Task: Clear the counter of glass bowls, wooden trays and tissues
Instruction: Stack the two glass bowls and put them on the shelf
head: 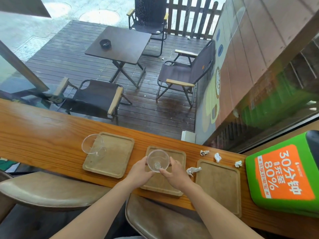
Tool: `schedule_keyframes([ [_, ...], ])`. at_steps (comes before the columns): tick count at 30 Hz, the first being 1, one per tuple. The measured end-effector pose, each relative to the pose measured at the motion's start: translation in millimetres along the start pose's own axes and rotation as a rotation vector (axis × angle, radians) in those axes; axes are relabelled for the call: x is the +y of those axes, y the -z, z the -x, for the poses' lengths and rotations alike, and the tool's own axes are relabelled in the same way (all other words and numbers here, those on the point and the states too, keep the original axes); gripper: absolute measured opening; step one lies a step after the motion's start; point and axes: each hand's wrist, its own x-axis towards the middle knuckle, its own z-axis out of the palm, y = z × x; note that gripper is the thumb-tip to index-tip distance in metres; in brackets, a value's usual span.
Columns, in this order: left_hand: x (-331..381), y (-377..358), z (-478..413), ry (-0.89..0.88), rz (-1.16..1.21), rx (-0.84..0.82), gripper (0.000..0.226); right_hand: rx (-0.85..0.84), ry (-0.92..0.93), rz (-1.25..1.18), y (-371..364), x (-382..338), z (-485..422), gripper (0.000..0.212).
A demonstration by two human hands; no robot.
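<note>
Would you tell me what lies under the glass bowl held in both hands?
The middle wooden tray lies under the bowl, which the left hand and right hand hold. The hands cover part of the tray, and whether the bowl touches it cannot be told.

**Warm wood, clear glass and crumpled paper on a café tabletop**

The tabletop is orange-brown wood with visible grain and a glossy varnish. Three trays, left, middle and right, are paler, matt wood, smooth with faint marks. Two bowls, one held and one at the left tray's corner, are clear, shiny glass. Four tissues are white, crumpled paper. The green box looks like smooth, glossy plastic. The stools carry smooth, leather-like beige seats.
</note>
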Motion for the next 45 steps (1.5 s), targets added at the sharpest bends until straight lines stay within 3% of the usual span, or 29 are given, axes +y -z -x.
schedule_keyframes([
  [5,2,8,-2,0.036,-0.052,0.018,0.069,0.042,-0.027,0.03,4,4,5,0.081],
  [9,4,20,2,0.061,-0.056,0.05,0.08,0.189,0.022,0.057,18,1,7,0.072],
  [14,5,46,3,-0.048,-0.102,0.284,0.041,0.427,0.208,0.223,29,-27,5,0.043],
  [17,-4,58,7,-0.101,-0.126,0.384,0.018,0.406,0.277,0.285,16,-51,7,0.019],
  [19,-10,67,5,-0.123,-0.13,0.378,0.015,0.377,0.294,0.281,1,-68,3,0.017],
  [27,-71,120,7,-0.072,-0.257,0.158,0.01,0.302,0.235,0.179,-80,-137,-24,0.02],
  [32,-128,153,7,0.016,-0.318,0.039,0.011,0.242,0.167,0.129,-126,-162,-44,0.036],
  [40,-197,210,-19,0.164,-0.369,0.02,0.016,0.171,0.073,0.091,-169,-176,-64,0.045],
  [45,-204,233,-36,0.122,-0.285,0.084,0.021,0.142,0.033,0.031,-177,-187,-76,0.062],
])
